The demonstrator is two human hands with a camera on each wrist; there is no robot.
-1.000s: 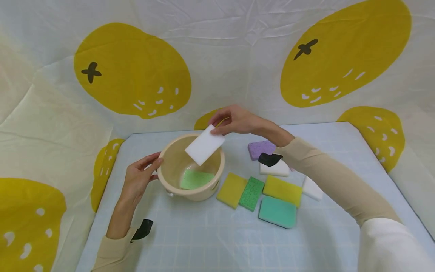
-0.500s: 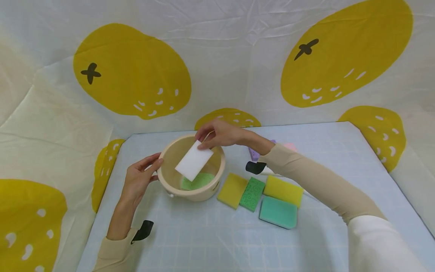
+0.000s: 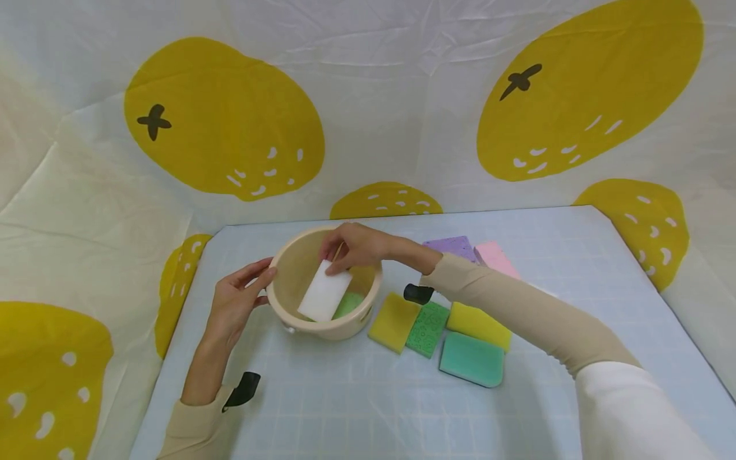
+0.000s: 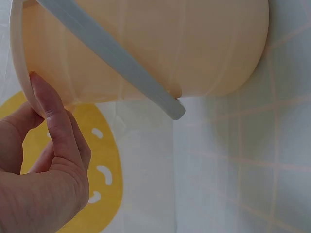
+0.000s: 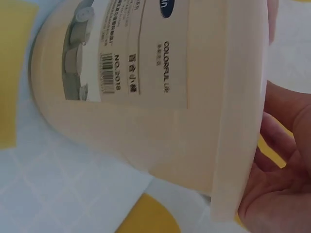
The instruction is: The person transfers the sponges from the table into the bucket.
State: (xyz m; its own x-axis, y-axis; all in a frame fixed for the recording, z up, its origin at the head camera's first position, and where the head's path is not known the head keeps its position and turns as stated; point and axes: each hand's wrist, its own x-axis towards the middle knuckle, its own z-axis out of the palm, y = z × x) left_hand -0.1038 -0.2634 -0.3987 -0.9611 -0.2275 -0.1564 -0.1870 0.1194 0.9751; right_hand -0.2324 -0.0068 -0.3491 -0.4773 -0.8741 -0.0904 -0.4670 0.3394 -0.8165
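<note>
A beige bucket stands upright on the table, its grey handle hanging along the side in the left wrist view. My left hand pinches the bucket's rim at its left, thumb on one face and fingers on the other. Inside the bucket's mouth, my right hand pinches a white sponge by its upper end, the sponge tilted downward. Beneath it a light green sponge lies on the bucket's floor, partly covered. In the right wrist view the bucket's wall hides the white sponge.
Right of the bucket lie a yellow sponge, a green patterned sponge, a brighter yellow sponge and a teal sponge. Behind them are a purple sponge and a pink sponge, partly behind the right sleeve. A fruit-print cloth hangs behind.
My right hand has moved left and down, lowering the white sponge from above the rim into the bucket. My left hand keeps its hold on the rim, and the bucket has stayed put.
</note>
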